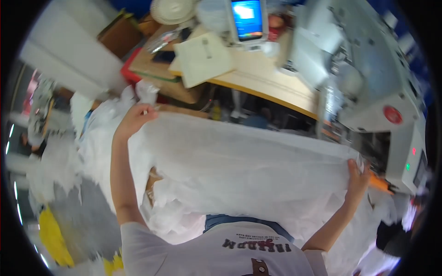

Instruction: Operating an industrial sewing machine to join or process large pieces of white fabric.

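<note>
A wide white sheet of thin fabric (248, 170) stretches across in front of me, its far edge pulled nearly straight between my hands. My left hand (136, 120) pinches the sheet's far left corner. At the far right corner, my right hand (358, 181) grips the same edge, thumb on top, close to the big grey-white machine (377, 87). The near part of the sheet falls in loose folds toward my lap.
A yellow-edged worktable (271, 87) stands ahead, bearing a lit screen (247, 20) and a cream paper sheet (204, 57). Heaped white fabric (99, 147) lies at left, with yellow cloth (54, 234) below. An orange part (380, 184) juts out beside my right hand.
</note>
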Motion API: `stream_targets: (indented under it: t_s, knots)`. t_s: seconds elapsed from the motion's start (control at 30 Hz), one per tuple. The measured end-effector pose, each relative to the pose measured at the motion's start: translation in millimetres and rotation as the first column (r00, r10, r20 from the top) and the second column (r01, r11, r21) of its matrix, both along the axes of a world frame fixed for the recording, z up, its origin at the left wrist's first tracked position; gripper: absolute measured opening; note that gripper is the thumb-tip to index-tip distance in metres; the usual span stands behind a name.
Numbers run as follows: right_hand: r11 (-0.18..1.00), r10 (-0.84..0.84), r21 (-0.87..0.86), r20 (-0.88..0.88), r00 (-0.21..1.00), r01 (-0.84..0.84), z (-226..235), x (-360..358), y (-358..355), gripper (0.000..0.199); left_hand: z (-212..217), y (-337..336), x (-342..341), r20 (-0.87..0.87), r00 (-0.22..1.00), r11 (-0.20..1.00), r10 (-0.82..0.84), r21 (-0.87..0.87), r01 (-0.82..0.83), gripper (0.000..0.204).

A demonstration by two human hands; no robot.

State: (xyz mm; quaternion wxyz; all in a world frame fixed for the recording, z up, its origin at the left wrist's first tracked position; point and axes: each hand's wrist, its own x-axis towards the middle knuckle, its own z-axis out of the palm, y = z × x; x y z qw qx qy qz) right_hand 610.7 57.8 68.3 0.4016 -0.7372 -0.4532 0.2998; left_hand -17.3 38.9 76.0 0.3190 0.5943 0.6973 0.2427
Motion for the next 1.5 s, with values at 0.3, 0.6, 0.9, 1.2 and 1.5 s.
stream_targets:
  t_s: [0.3,0.6,0.9,1.2,1.5]
  knots:
    - [0.898,-0.167,0.320,-0.384,0.908,0.301,22.3,10.6,-15.0,0.027,-54.4,54.9,99.2,0.639,0.672,0.924,0.374,-0.196,-0.328,0.009]
    - [0.925,-0.331,0.331,0.460,0.824,0.187,11.8,55.2,18.4,0.023,-31.2,46.8,123.7,0.365,0.927,0.987,0.091,-0.157,-0.035,0.006]
    - [0.898,-0.437,0.402,0.767,0.470,0.180,-24.1,54.2,47.6,0.032,-23.4,65.5,160.7,0.513,0.827,0.935,0.229,0.121,-0.334,0.010]
    - [0.752,-0.538,0.648,0.496,0.681,0.121,6.0,-10.6,17.3,0.031,-36.0,8.7,68.6,0.596,0.801,0.942,-0.063,-0.229,0.245,0.014]
    - [0.867,0.103,0.360,0.548,0.830,-0.345,11.7,-47.5,23.7,0.023,-25.6,-51.2,73.1,-0.579,0.814,0.937,0.037,0.303,0.173,0.012]
